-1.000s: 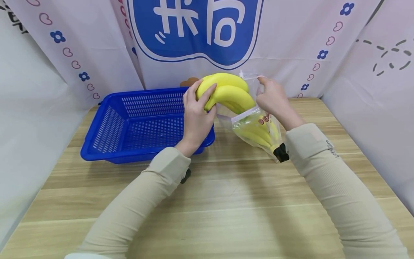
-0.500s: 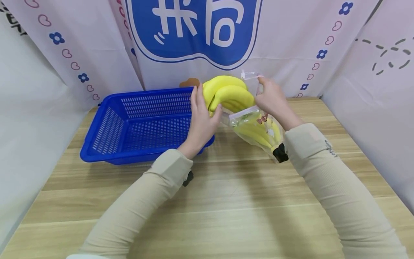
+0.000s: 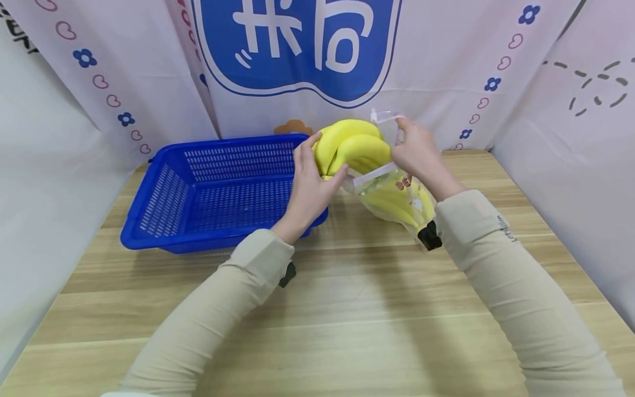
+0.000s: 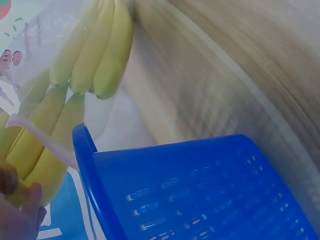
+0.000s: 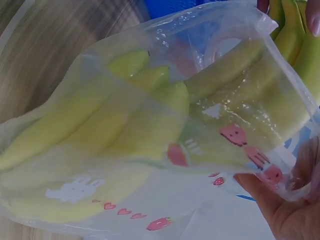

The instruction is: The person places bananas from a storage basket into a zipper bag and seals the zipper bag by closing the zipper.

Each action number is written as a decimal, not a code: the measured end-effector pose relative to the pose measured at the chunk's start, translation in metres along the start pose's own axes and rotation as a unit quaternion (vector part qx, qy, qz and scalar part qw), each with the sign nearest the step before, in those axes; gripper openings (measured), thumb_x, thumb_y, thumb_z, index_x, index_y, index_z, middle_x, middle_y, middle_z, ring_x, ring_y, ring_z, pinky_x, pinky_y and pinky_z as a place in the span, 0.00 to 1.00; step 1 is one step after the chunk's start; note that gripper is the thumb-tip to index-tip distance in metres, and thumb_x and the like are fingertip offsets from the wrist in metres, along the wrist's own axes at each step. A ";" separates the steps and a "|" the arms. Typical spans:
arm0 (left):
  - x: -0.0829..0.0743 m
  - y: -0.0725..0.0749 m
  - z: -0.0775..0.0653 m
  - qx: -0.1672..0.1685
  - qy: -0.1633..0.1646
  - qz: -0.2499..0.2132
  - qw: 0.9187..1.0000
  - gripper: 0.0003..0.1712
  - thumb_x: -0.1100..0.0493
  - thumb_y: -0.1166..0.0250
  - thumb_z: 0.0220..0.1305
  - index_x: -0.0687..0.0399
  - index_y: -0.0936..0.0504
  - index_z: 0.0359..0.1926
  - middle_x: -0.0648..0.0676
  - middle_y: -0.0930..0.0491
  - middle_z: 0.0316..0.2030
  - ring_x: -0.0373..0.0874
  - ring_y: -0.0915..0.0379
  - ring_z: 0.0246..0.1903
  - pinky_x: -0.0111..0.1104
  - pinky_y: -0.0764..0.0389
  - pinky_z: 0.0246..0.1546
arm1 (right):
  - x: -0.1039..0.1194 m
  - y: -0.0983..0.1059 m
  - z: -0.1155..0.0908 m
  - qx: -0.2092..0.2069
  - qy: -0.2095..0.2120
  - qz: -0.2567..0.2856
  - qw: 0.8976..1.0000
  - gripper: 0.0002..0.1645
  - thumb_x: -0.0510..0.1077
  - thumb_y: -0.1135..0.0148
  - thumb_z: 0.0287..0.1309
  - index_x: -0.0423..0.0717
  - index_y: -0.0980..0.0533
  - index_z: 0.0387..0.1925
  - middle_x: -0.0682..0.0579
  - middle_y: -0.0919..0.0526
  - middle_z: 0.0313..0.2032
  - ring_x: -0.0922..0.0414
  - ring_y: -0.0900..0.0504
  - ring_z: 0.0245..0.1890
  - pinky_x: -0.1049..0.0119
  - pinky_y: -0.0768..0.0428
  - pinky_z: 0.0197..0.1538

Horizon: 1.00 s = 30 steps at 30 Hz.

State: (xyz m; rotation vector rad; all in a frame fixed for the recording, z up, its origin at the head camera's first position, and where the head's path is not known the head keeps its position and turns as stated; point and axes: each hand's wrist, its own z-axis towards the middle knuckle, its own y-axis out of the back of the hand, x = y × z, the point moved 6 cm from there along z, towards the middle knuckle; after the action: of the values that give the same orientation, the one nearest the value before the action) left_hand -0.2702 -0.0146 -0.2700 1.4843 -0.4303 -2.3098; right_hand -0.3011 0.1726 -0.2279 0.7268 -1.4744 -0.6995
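My left hand (image 3: pixel 312 190) grips a bunch of yellow bananas (image 3: pixel 354 144) by its stem end. The far ends of this bunch lie inside the mouth of a clear zip bag (image 5: pixel 200 150) printed with small red and white figures. My right hand (image 3: pixel 419 154) holds the rim of the bag's mouth and keeps it spread. Deeper in the bag lies another bunch of bananas (image 5: pixel 90 120), its tips pointing toward the first bunch. In the left wrist view, a thumb and fingers press on the banana stem (image 4: pixel 19 192).
A blue plastic basket (image 3: pixel 131 231) with slotted walls stands left of the bag on the wooden table (image 3: pixel 342 331). Behind it hangs a white printed cloth (image 3: pixel 436 60) with a blue sign. A small black piece (image 3: pixel 429 236) shows beside the right cuff.
My left hand has moved slightly right and down, easing the bananas toward the bag's mouth. Its fingers straightened along the bunch half a second ago and now curl round it. The right hand barely moves.
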 end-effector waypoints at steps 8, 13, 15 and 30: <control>-0.003 -0.004 -0.007 -0.040 0.010 0.020 0.999 0.38 0.47 0.38 0.62 0.52 0.44 0.67 0.59 0.42 0.62 0.50 0.29 0.45 0.39 0.22 0.46 | 0.002 0.001 0.000 -0.007 0.013 -0.002 1.000 0.42 0.30 0.59 0.59 0.44 0.56 0.74 0.43 0.53 0.75 0.44 0.52 0.75 0.50 0.44 0.74; -0.008 -0.007 -0.008 -0.033 -0.043 0.033 0.998 0.37 0.51 0.37 0.63 0.55 0.44 0.67 0.61 0.45 0.65 0.54 0.29 0.50 0.40 0.21 0.52 | 0.003 0.001 0.000 -0.006 0.014 -0.001 1.000 0.42 0.29 0.61 0.59 0.43 0.57 0.74 0.43 0.55 0.75 0.45 0.54 0.76 0.51 0.50 0.76; -0.009 -0.009 -0.009 -0.021 -0.060 0.032 0.997 0.37 0.52 0.37 0.63 0.56 0.44 0.67 0.61 0.46 0.67 0.54 0.29 0.52 0.41 0.21 0.52 | 0.002 0.002 0.000 -0.007 0.011 -0.001 1.000 0.44 0.28 0.60 0.57 0.42 0.57 0.74 0.43 0.55 0.75 0.45 0.54 0.75 0.51 0.50 0.75; -0.012 -0.023 -0.001 0.064 -0.076 -0.004 0.995 0.33 0.54 0.39 0.65 0.50 0.41 0.68 0.60 0.51 0.73 0.57 0.47 0.71 0.47 0.36 0.68 | 0.005 0.010 -0.002 -0.027 0.032 0.003 0.999 0.50 0.25 0.58 0.47 0.47 0.54 0.74 0.49 0.52 0.75 0.47 0.50 0.75 0.52 0.38 0.71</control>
State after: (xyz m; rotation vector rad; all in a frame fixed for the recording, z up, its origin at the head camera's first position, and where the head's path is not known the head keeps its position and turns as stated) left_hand -0.2673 0.0109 -0.2704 1.3727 -0.6251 -2.4521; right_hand -0.2990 0.1747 -0.2172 0.6969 -1.3933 -0.7020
